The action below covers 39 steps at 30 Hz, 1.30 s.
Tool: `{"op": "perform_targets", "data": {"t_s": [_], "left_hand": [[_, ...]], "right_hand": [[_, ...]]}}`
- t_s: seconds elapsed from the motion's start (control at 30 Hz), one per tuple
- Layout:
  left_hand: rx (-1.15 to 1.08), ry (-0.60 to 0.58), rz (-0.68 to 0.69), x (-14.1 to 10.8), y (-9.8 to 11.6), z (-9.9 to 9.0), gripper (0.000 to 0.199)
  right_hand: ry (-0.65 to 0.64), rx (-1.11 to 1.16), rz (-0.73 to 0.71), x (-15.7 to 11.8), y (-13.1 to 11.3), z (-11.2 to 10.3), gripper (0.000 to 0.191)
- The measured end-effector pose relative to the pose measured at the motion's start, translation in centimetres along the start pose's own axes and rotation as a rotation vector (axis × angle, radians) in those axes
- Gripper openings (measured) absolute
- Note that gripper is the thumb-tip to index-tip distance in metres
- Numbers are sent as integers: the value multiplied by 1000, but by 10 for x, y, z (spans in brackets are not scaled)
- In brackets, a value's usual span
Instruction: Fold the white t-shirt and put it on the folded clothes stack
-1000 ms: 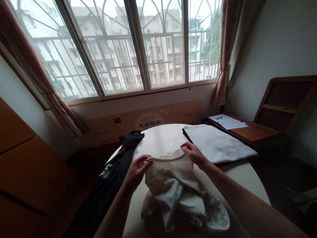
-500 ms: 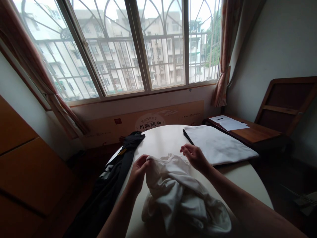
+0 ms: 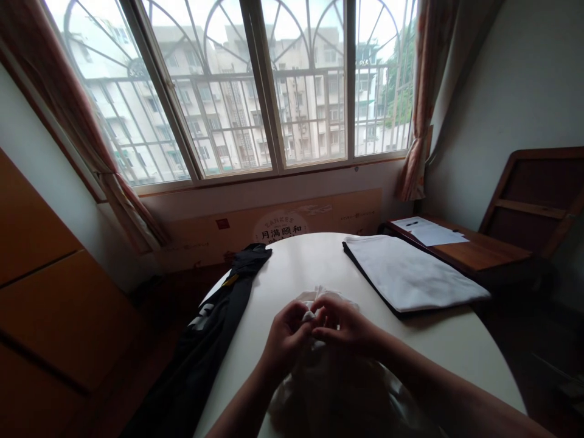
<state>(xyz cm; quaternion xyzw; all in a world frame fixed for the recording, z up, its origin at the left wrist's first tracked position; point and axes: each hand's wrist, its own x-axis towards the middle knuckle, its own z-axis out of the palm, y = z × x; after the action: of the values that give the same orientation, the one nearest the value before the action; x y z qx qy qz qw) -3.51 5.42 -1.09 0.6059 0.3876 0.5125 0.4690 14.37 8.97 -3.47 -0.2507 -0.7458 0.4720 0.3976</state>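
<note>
A crumpled white garment [image 3: 311,383] lies bunched at the near side of the round white table [image 3: 298,258]; its exact kind cannot be made out. At its far edge, my left hand [image 3: 287,334] pinches a small gathered bit of the fabric between thumb and fingers. My right hand [image 3: 349,327] meets it there, fingers curled and closed on the same gathered spot, with the fingertips of both hands almost touching. The hands and forearms cover part of the cloth, and its lower part is in shadow.
Black clothing [image 3: 228,322] with white and yellow print hangs over the table's left edge. Folded white cloth [image 3: 410,271] with a black layer beneath lies at the right. Beyond it, papers [image 3: 431,232] rest on a wooden side table [image 3: 495,249]. A barred window is ahead.
My right hand has come down and left to the cloth, and my left hand has moved right to meet it. The fabric between them is now gathered. The view has shifted slightly.
</note>
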Motion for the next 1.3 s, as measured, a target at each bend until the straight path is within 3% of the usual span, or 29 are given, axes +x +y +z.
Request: {"op": "perform_targets", "data": {"t_s": [0.1,0.23,0.37,0.43,0.53,0.63,0.77,0.87,0.93,1.03,1.1,1.2,1.3], "left_hand": [[-13,-40,25,1,-1,-9,35],[36,23,92,10,-9,-25,43],[350,160,175,23,-23,-38,19],[478,152,233,26,-30,-40,10],[594,94,319,26,-35,-38,29],[676,23,381,22,-36,-34,41],[786,-105,476,17,-36,-24,48],[843,-164,540,15,-35,-13,47],[822,-130,541,13,-29,-10,46],[709,9,458,12,-5,-14,34],[654,116,386,14,22,-22,26],[632,235,337,24,78,-35,26],[597,294,399,38,147,-38,28]], "right_hand": [[18,30,19,-1,-2,3,22],[-76,103,66,-6,-12,3,6],[-233,98,84,-12,-24,1,20],[-318,20,38,-14,-33,2,25],[-442,-56,-62,-19,-49,6,24],[-546,-112,-158,-24,-61,15,4],[-612,-160,-262,-28,-62,33,41],[-592,-200,-336,-30,-61,42,51],[-571,-249,-366,-34,-68,42,56],[-533,-317,-406,-47,-94,24,57],[-464,-401,-410,-59,-119,1,53],[-303,-625,-361,-73,-163,-42,45],[-120,-894,-337,-78,-209,-83,37]]}}
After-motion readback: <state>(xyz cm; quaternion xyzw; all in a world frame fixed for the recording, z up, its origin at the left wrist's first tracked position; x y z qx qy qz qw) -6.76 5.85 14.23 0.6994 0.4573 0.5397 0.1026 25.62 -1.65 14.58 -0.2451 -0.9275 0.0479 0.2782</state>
